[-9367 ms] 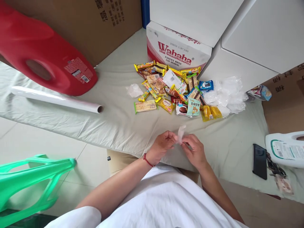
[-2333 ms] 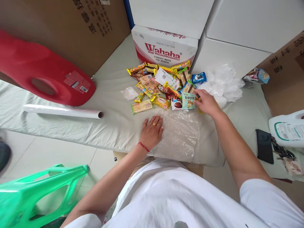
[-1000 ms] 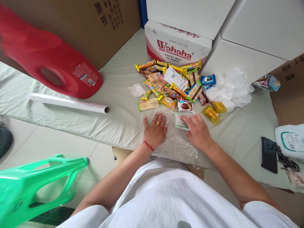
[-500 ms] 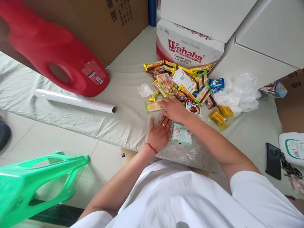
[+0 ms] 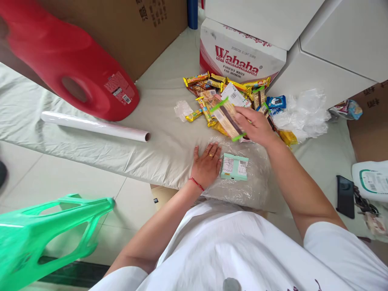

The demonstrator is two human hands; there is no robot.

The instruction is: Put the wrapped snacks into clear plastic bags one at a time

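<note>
My right hand [image 5: 256,124] grips a wrapped snack bar [image 5: 227,118] with green ends, lifted over the front of a pile of packaged snacks [image 5: 209,87]. Palm down, my left hand [image 5: 206,163] lies with fingers stretched out on the left edge of a clear plastic bag [image 5: 239,194]. On that bag, just right of my left hand, rests a pale green packet [image 5: 234,166] with printed labels. Part of the pile is hidden behind the held bar and my right hand.
Behind the pile stands a Wahaha carton [image 5: 239,56]. Crumpled clear plastic [image 5: 309,115] lies right of it. A large red jug [image 5: 100,85] and a white roll [image 5: 97,127] are at left. A phone [image 5: 345,196] lies far right; a green stool [image 5: 54,226] stands on the floor.
My right hand has picked up the green-ended snack bar from the pile's front and moved right and up with it. My left hand stays flat on the bag, which is now more exposed.
</note>
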